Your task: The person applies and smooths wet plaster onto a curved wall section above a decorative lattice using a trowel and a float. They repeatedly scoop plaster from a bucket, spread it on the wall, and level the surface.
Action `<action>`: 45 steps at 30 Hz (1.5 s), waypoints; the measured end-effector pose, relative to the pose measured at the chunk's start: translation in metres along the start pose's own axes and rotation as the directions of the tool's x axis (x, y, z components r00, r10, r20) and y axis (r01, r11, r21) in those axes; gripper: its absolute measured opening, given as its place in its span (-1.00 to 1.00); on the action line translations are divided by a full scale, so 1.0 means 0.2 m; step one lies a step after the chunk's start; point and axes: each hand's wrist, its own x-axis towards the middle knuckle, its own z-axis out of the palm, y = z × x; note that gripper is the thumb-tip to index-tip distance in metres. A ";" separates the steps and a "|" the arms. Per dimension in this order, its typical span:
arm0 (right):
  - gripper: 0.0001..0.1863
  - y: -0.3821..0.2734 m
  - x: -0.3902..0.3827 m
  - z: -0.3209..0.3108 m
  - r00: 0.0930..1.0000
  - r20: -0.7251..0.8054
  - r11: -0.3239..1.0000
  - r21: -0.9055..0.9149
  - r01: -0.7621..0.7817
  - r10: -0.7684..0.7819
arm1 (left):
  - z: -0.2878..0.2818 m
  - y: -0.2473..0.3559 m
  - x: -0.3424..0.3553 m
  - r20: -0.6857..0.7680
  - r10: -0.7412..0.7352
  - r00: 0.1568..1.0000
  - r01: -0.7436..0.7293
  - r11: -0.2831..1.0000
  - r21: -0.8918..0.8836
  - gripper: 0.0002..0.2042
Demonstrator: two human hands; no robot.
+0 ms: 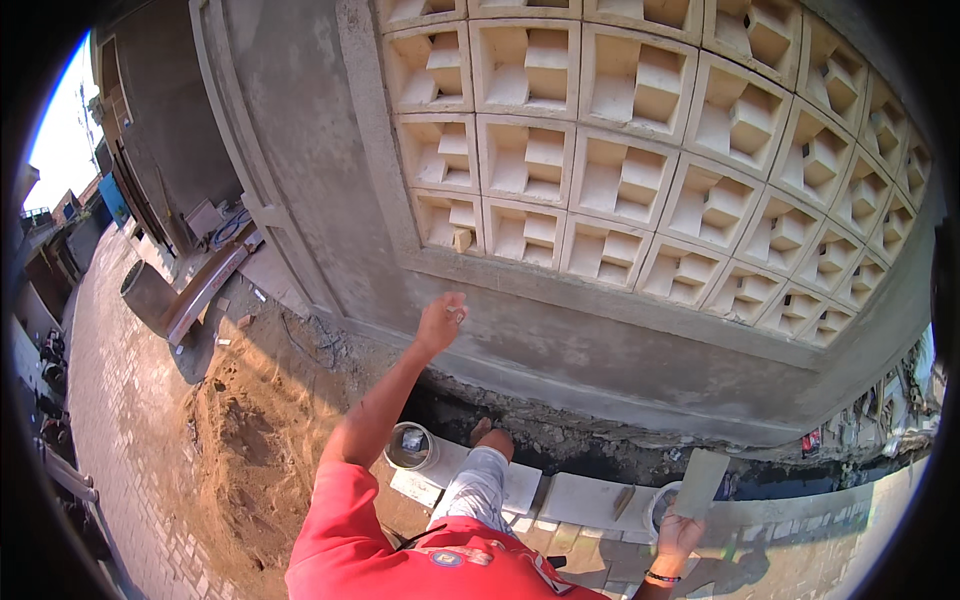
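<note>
My left hand [441, 323] is raised at the end of a stretched arm, in front of the grey plastered wall [540, 310]. Its fingers are curled, and whether anything sits in them is too small to tell. Low on the right, my right hand [680, 537] grips the lower end of a flat grey rectangular plate [703, 484], which points upward; no handle shows. Beside that plate stands a white bucket [657, 512], partly hidden. Another bucket [411, 447], with something pale inside, is below my left forearm.
Cream ventilation blocks [626, 180] fill the wall's upper part. A dark, wet ditch [590, 452] runs along its foot, bordered by pale slabs [590, 500]. Sand is heaped [250, 430] on the left, beside brick paving [130, 430]. A grey cylinder [147, 295] and long boards lie beyond.
</note>
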 end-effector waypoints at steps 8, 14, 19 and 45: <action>-0.73 0.41 0.61 0.68 0.990 0.121 0.996 0.047 -0.081 0.075 | -0.60 0.21 1.28 -0.532 0.383 0.755 -0.150 0.891 0.428 -0.53; -0.71 0.52 0.97 1.51 0.920 0.389 0.995 0.094 0.013 -0.048 | -0.91 0.28 1.88 -0.771 0.216 0.599 0.181 0.902 0.393 -0.40; -0.68 0.46 1.10 2.39 0.720 0.668 0.978 0.062 0.198 -0.188 | -1.09 0.34 2.23 -0.820 0.367 0.439 0.070 0.896 0.439 -0.39; -0.62 -0.67 1.38 5.25 -0.302 0.682 -0.485 -0.089 0.870 -0.666 | -1.15 0.38 2.26 -0.795 0.491 0.356 -0.010 0.853 0.522 -0.35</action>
